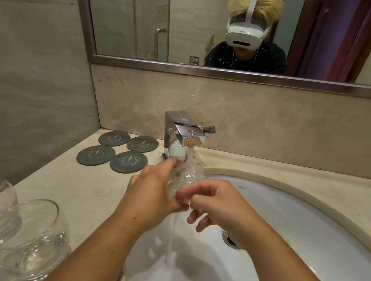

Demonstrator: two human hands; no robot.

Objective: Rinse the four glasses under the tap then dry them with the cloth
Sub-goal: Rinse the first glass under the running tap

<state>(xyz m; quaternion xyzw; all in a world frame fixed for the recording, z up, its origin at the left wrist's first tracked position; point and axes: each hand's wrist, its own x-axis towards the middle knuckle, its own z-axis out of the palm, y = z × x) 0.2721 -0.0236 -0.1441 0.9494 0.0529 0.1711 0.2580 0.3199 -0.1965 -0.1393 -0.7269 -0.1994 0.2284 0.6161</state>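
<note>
Both hands are together over the sink [317, 203], holding one clear, round glass [185, 177] under the tap [186, 135]. The left hand [152, 194] wraps round its side. The right hand [215, 205] pinches its near end. Water pours on it and runs off below, so it looks wet and bubbly. Two more glasses [34, 235] stand on the surface [96, 189], near left.

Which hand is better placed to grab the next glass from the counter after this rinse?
Left, likely. Both the left hand and right hand hold the glass under the tap, but the two waiting glasses stand on the counter on the left hand's side; the right hand would have to cross over.
</note>
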